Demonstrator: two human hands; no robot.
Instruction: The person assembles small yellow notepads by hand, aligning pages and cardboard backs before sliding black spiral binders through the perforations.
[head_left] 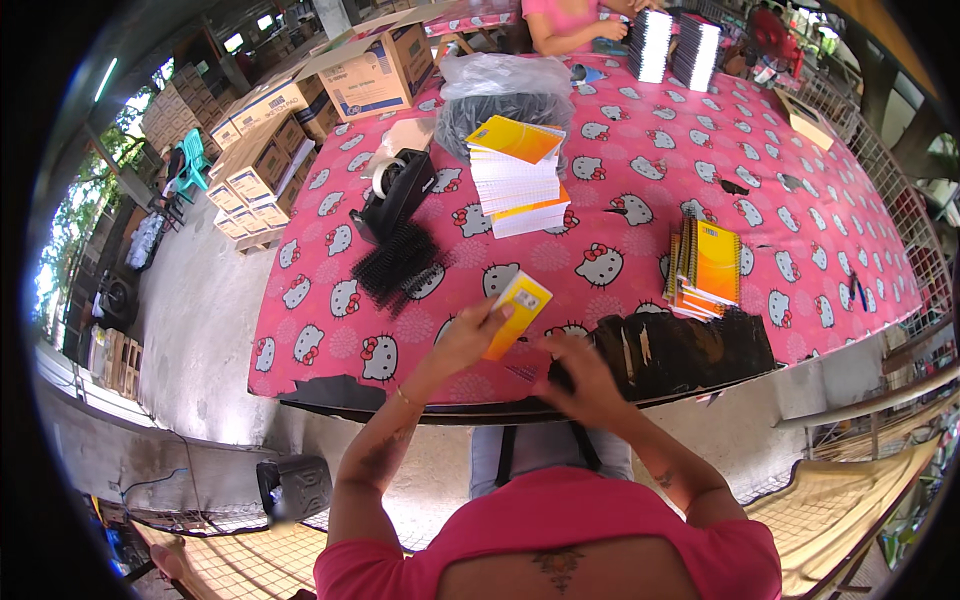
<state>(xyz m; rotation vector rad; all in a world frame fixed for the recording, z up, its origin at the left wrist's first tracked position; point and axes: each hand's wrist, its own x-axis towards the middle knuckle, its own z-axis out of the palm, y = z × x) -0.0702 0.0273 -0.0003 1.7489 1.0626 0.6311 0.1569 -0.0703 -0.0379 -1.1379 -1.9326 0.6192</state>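
A small notebook with a yellow-orange cover [518,318] is gripped by my left hand [470,335], tilted above the near part of the table. My right hand [585,385] is just right of it, over the table's near edge. Motion smears its fingers, so I cannot tell whether they hold anything. To the left lies a pile of black spiral binding coils [400,268], touching a black tape dispenser [395,195]. Beyond the notebook stands a fanned stack of yellow-covered pads [515,180] with white pages. Spiral-bound yellow notebooks [715,262] are piled on the right.
A pink patterned cloth [610,260] covers the table, with a worn dark patch [690,355] at the near edge. Behind the pads sits a plastic bag [505,95]. Cardboard boxes [370,75] stand far left. Across the table, a person in pink [565,25] is beside tall notebook stacks [651,48].
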